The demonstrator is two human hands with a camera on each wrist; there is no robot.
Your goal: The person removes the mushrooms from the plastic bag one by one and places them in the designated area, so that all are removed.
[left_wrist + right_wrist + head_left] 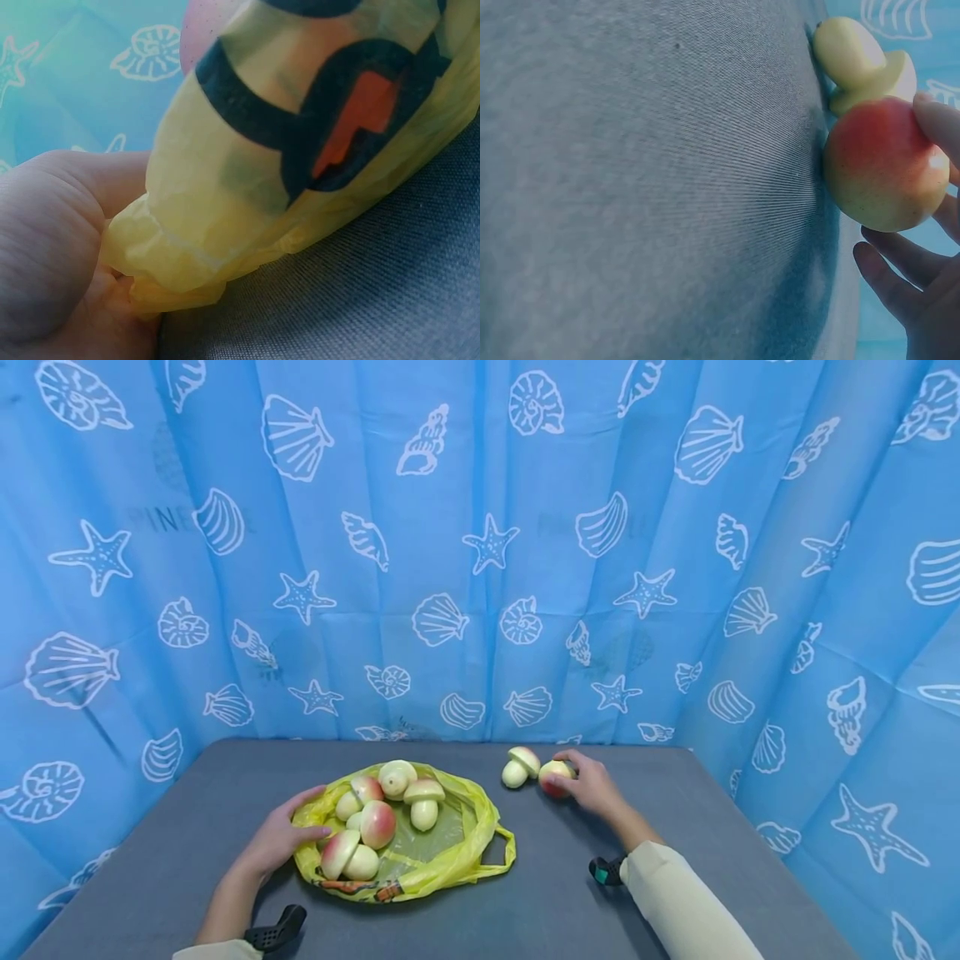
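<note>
A yellow plastic bag [442,881] lies with its mouth spread wide, several model mushrooms [378,824] with red-and-cream caps inside it. My left hand [279,839] grips the bag's left rim, thumb over the edge. In the left wrist view, the bag's film [180,240] bunches against that hand. At the back right, my right hand [592,785] holds a round red-and-yellow mushroom [885,165] between thumb and fingers; its stem is hidden. Just left of it another mushroom [520,767] lies on its side, pale stem toward the front.
A grey cloth-covered table [555,893] lies under everything. Blue curtains [480,568] with white shell prints hang along its back and sides. The bag's handle loop [506,852] reaches out to the right on the tabletop.
</note>
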